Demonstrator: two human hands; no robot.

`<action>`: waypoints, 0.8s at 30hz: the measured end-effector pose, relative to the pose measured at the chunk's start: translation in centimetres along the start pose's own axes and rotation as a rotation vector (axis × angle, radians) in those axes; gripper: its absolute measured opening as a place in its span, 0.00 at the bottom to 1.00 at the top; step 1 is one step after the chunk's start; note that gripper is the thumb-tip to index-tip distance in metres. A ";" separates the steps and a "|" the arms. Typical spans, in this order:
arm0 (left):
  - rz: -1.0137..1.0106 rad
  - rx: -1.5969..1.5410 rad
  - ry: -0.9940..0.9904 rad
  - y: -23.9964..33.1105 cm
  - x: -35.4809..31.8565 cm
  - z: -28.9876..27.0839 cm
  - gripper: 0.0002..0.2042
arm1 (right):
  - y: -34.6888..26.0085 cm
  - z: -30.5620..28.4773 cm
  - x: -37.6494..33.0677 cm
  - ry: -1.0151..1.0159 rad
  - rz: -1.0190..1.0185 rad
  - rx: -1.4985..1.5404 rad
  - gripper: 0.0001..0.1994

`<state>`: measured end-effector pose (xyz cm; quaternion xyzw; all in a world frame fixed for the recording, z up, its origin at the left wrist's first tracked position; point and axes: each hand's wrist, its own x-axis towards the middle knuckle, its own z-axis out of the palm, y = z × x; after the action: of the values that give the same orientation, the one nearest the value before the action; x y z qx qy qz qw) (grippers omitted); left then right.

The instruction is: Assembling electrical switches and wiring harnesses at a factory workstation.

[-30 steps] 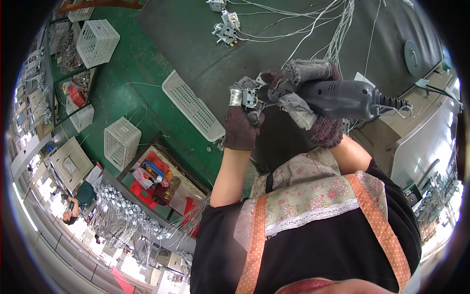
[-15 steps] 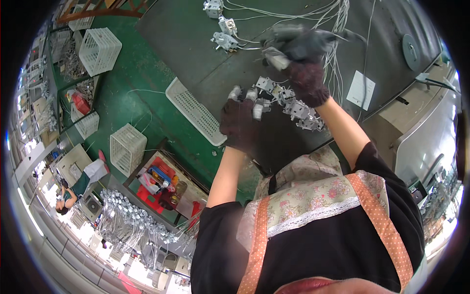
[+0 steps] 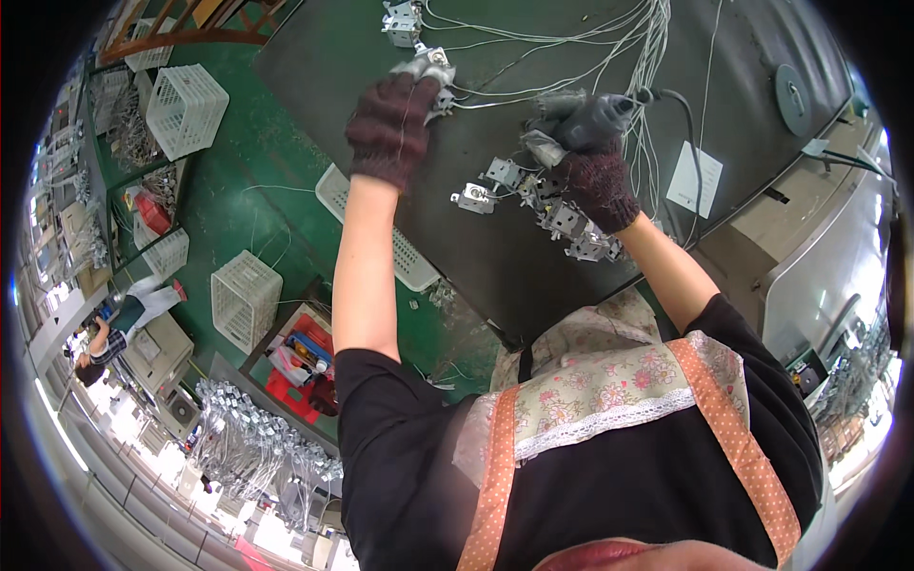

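My left hand [image 3: 388,128], in a dark maroon glove with pale-wrapped fingertips, is closed on a small silver metal fitting [image 3: 436,57] with a pale wire, at the far left of the table. Its fingers hide part of the fitting. A similar fitting [image 3: 402,24] lies just beyond. My right hand [image 3: 595,181], gloved alike, grips a dark corded hand tool [image 3: 592,122] whose cable leaves to the right. Beneath and beside that hand lies a cluster of silver metal fittings [image 3: 566,221]. One single fitting [image 3: 474,198] rests apart, left of the cluster.
Pale wires [image 3: 652,38] run across the dark table [image 3: 381,48]. Toward the right lie a paper sheet [image 3: 695,179] and a grey disc [image 3: 792,100]. A white basket [image 3: 414,262] stands by the left edge, more crates [image 3: 246,300] on the green floor. Another person [image 3: 119,328] is far left.
My left hand has moved far and left, from beside the fitting cluster to a wired fitting. My right hand has come slightly nearer with the tool. The single fitting has come into view.
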<state>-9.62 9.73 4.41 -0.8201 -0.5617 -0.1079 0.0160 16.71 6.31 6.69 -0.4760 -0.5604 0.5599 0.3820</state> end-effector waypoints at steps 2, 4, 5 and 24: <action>-0.035 -0.171 -0.006 1.0 -1.4 -1.0 0.21 | 0.5 -0.6 -0.4 0.089 -0.191 -0.344 0.19; -0.216 -0.444 -0.057 2.8 -4.3 -0.8 0.21 | 0.0 -1.5 -1.2 0.120 -0.077 -0.280 0.19; -0.406 -0.711 -0.101 3.9 -5.5 -0.6 0.21 | -0.4 -1.8 -1.5 0.145 0.027 -0.218 0.19; -0.804 -0.884 -0.125 12.9 -8.3 -0.5 0.21 | -0.5 -1.6 -5.0 -0.212 0.130 -0.164 0.20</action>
<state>-0.60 -2.73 4.52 -0.4768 -0.7297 -0.2805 -0.4019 19.52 1.94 7.89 -0.4792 -0.6092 0.5830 0.2435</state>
